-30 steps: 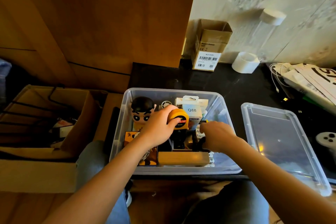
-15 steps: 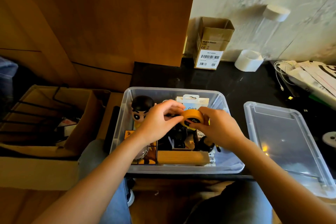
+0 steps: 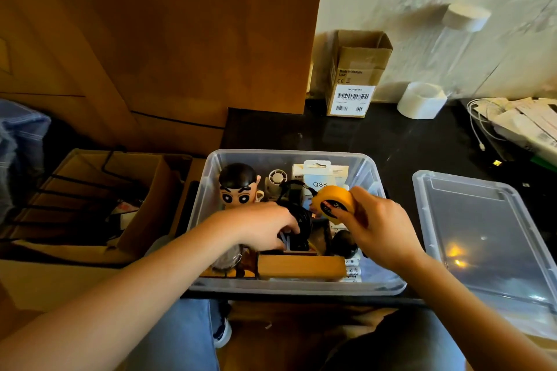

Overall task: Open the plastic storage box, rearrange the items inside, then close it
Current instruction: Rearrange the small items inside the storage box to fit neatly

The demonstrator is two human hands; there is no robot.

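Black countertop (image 3: pixel 376 141) is seen running up to a pale patterned wall, with a big wooden cabinet panel (image 3: pixel 180 39) filling the back left. One large open cardboard carton (image 3: pixel 90 199) is parked on the left, off the counter's edge. One clear plastic storage box (image 3: pixel 373 169) is sat at the near edge of the counter, already opened, and its one clear lid (image 3: pixel 482 235) is laid flat just beside it on the right, a narrow strip of counter left between them. Behind the box some bare counter is left before one small cardboard box (image 3: pixel 355 75) with a barcode label and one white cup-like tub (image 3: pixel 422 101) are reached at the wall. A pile of papers and a white cable (image 3: pixel 479 129) are crowded into the far right corner.

Inside the box, pretty packed: one cartoon figure (image 3: pixel 238 187) at the back left, one white "Q88" pack (image 3: pixel 319 175) at the back, one wooden block (image 3: pixel 301 266) along the front wall, and a black cable bundle (image 3: pixel 301 220) in the middle. Little free floor is left except the front right corner.

One yellow tape measure (image 3: pixel 333 202) is gripped by the right hand (image 3: pixel 379 226), fingers curled round it, held above the box's right half. The left hand (image 3: pixel 265 229) is reached down into the middle, fingers curled on the black cable bundle; how firm that hold is can't be told.
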